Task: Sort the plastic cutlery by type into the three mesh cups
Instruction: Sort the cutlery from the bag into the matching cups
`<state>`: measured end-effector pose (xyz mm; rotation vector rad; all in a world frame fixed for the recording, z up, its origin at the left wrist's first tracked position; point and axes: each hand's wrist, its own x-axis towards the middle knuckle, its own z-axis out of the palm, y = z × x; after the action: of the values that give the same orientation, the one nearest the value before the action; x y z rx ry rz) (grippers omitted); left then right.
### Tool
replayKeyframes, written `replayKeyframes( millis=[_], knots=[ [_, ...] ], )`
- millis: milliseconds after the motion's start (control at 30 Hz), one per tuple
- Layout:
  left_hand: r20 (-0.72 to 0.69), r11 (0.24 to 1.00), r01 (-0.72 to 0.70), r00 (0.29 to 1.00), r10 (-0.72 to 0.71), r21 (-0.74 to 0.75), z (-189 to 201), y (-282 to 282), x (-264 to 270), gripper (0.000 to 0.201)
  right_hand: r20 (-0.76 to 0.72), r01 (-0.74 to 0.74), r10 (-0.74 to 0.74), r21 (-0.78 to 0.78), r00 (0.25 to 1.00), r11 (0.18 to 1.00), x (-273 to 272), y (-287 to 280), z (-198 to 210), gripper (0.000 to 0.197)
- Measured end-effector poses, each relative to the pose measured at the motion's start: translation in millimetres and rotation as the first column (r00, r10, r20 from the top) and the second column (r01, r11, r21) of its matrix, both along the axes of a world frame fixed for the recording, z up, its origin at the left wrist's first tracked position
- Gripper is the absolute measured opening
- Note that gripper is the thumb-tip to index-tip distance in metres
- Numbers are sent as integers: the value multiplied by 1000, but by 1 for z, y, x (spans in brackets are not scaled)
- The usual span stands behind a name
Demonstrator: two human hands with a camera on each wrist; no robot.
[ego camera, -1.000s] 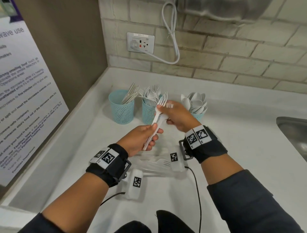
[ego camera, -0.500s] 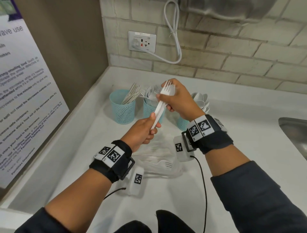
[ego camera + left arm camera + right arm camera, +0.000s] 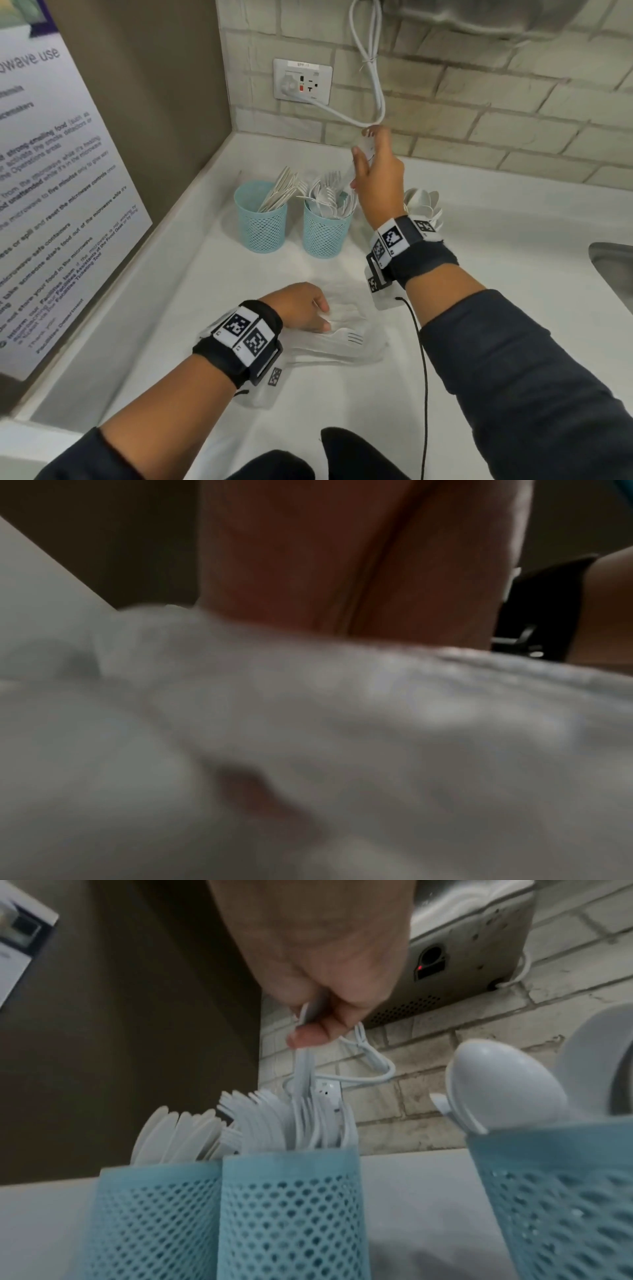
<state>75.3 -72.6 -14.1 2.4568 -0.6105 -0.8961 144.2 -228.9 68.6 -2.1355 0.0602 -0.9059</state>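
Observation:
Three blue mesh cups stand in a row at the back of the white counter [image 3: 496, 246]. The left cup [image 3: 261, 222] [image 3: 154, 1218] holds knives, the middle cup [image 3: 323, 233] [image 3: 291, 1218] forks, and the right cup [image 3: 555, 1204] spoons [image 3: 423, 202]. Above the middle cup, my right hand [image 3: 363, 140] [image 3: 308, 1020] pinches a white fork [image 3: 364, 147] [image 3: 303, 1074] whose lower end reaches into that cup. My left hand [image 3: 308, 308] rests low on a clear plastic bag [image 3: 342, 308] of cutlery, beside a loose fork [image 3: 346, 337]. Its fingers are hidden, and the left wrist view is blurred.
A wall socket [image 3: 302, 82] with a white cord [image 3: 373, 85] sits on the brick wall behind the cups. A steel sink [image 3: 613, 270] lies at the right edge and a poster [image 3: 51, 171] covers the left wall. A metal appliance [image 3: 462, 947] hangs overhead.
My left hand let go of the fork and dropped to the bag on the counter. My right hand lifted the fork up and over the middle cup.

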Motion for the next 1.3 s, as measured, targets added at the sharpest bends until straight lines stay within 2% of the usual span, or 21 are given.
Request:
replayKeyframes(
  millis=[133, 267, 500, 567, 667, 700, 833, 967, 1067, 1133, 1167, 1233, 1267, 1300],
  knots=[
    [-40, 998, 38, 999, -37, 40, -3, 0, -1, 48, -208, -66, 28, -180, 978, 981, 7, 1, -15, 26],
    [-13, 994, 71, 997, -70, 79, -2, -1, -4, 53, -382, -111, -57, -402, 923, 909, 6, 8, -23, 35],
    [14, 981, 111, 993, -115, 158, -2, 1, -6, 70, -597, -205, -203, -543, 776, 814, 5, 11, -13, 47],
    [34, 979, 114, 992, -121, 169, -2, 0, -8, 73, -573, -187, -214, -560, 791, 807, 4, 13, -10, 46],
    [65, 975, 114, 990, -128, 189, -1, -1, -11, 75, -436, -135, -174, -591, 883, 795, 1, 16, -9, 43],
    [74, 973, 115, 988, -132, 201, -1, -1, -12, 76, -436, -158, -154, -599, 887, 785, -1, 17, -10, 43],
    [112, 965, 136, 980, -164, 224, 0, 0, -14, 82, -587, -264, -129, -537, 799, 801, -7, 11, -11, 45],
    [121, 951, 187, 968, -222, 245, -2, 2, -16, 84, -455, -196, -78, -523, 887, 829, -17, 11, -1, 43],
    [124, 947, 203, 963, -239, 248, -2, 0, -17, 80, -399, -211, 46, -379, 916, 901, -31, 12, 12, 31],
    [125, 942, 213, 960, -251, 258, -2, -2, -18, 78, -539, -307, 115, -283, 834, 909, -46, 12, 25, 27],
    [127, 936, 223, 956, -264, 271, -2, -3, -19, 79, -664, -386, 116, -275, 739, 881, -54, 12, 31, 26],
    [142, 924, 236, 947, -288, 300, -2, -4, -20, 80, -868, -555, 12, -306, 496, 774, -66, 14, 32, 25],
    [150, 923, 233, 946, -289, 306, -3, -5, -20, 78, -914, -607, -61, -316, 402, 729, -69, 13, 27, 26],
    [157, 926, 224, 947, -280, 304, -3, -6, -19, 75, -933, -631, -111, -317, 344, 708, -71, 13, 21, 27]
  ],
)
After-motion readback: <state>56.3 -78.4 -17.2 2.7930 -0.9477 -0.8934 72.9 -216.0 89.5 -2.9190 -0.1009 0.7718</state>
